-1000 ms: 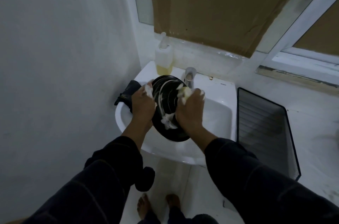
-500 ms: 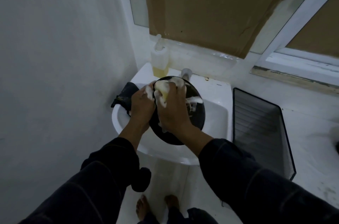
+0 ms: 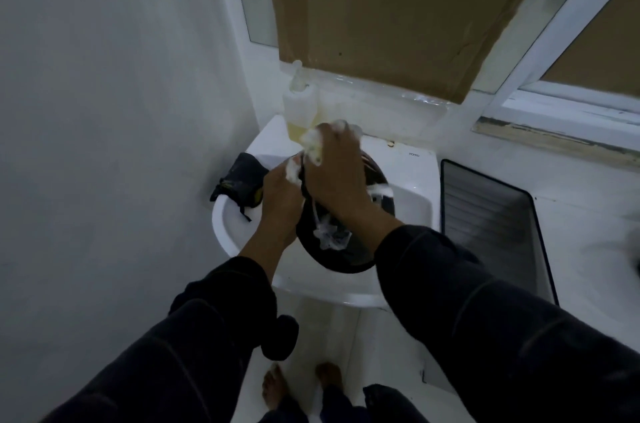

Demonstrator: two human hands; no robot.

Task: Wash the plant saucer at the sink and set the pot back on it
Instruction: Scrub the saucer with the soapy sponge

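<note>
The black round plant saucer (image 3: 341, 254) stands tilted on edge over the white sink (image 3: 239, 232), streaked with white foam. My left hand (image 3: 282, 197) grips its left rim. My right hand (image 3: 337, 173) reaches over the saucer's upper part and holds a foamy yellowish sponge (image 3: 313, 145) against its top left edge. The tap is hidden behind my right hand. No plant pot is in view.
A soap bottle (image 3: 299, 104) with yellow liquid stands at the sink's back left corner. A dark cloth (image 3: 242, 180) hangs over the sink's left rim. A dark wire rack (image 3: 491, 218) lies to the right. Brown cardboard (image 3: 381, 7) covers the window behind.
My right hand with the sponge has swept from the saucer's right side across its face to the top left edge. The left hand keeps its grip on the rim.
</note>
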